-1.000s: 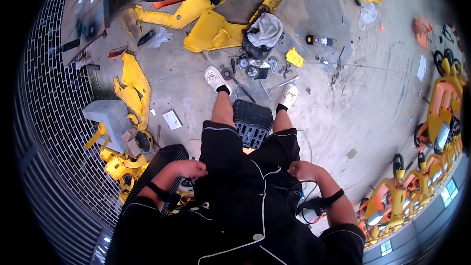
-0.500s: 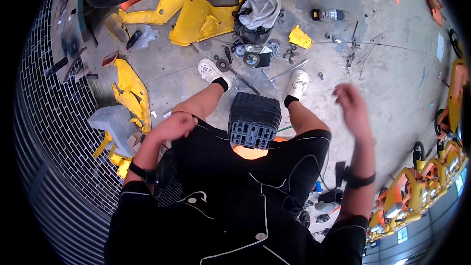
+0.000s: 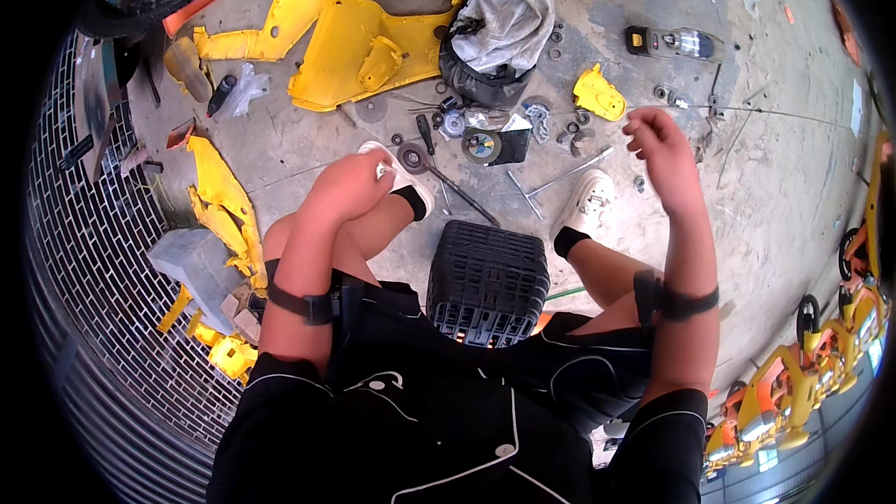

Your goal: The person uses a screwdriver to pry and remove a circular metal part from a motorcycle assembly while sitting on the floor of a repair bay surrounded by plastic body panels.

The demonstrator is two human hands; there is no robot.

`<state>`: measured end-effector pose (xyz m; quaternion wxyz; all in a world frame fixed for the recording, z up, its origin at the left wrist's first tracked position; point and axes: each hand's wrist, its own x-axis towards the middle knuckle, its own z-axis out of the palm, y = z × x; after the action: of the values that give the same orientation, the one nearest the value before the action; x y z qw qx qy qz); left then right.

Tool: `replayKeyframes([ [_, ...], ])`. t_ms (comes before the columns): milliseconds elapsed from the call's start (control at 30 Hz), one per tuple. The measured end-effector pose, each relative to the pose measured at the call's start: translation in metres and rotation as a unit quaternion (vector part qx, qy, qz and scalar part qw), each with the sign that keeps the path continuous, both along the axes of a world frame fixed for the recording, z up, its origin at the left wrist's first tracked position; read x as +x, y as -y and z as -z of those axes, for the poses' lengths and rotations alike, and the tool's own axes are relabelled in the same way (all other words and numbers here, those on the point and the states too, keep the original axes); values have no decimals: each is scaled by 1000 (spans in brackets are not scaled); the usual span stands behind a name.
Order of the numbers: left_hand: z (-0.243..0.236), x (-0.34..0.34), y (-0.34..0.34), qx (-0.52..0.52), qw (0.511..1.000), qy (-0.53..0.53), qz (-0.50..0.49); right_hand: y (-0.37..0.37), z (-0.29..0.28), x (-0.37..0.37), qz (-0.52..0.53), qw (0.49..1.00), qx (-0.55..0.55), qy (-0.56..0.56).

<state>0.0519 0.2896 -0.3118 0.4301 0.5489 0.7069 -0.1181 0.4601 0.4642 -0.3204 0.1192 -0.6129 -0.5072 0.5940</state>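
Note:
My left hand [image 3: 350,187] is closed above the left shoe, its fingers curled together. A small pale bit shows at its fingertips, too small to name. My right hand [image 3: 665,157] hovers over the floor on the right, fingers loosely bent and partly apart, with nothing visible in them. Between my knees stands a black slotted plastic crate [image 3: 488,280]. Beyond it lie a long-handled tool with a round head [image 3: 457,190], a T-handle wrench [image 3: 567,175], a screwdriver [image 3: 426,135] and a round disc [image 3: 482,146]. Nearest my right hand is a small yellow plastic cover [image 3: 598,93].
A pale cloth [image 3: 504,19] tops a dark bag at the far middle. Yellow body panels [image 3: 359,51] lie left of it, a cordless power tool [image 3: 674,42] right. A grey block [image 3: 191,261] stands at left; yellow vehicles [image 3: 793,383] line the right.
My body has leaned forward. Both hands have moved farther out over the floor, and the left fingers have closed up. More of the crate shows now.

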Motion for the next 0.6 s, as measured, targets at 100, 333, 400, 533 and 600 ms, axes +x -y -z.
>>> replayKeyframes([
  [100, -32, 22, -26, 92, 993, -40, -62, 30, -18, -22, -126, 991, 37, 11],
  [333, -63, 34, 8, 161, 986, 24, -42, 20, -61, 0, -76, 982, 151, -82],
  [400, -72, 43, 15, 197, 979, 53, -32, 25, -70, 0, -75, 977, 188, -60],
  [533, -71, 56, 25, 283, 957, 46, -47, 26, -65, 5, -91, 964, 244, -52],
  [600, -70, 63, 34, 329, 944, -2, -30, 38, -54, 11, -96, 957, 272, 5],
])
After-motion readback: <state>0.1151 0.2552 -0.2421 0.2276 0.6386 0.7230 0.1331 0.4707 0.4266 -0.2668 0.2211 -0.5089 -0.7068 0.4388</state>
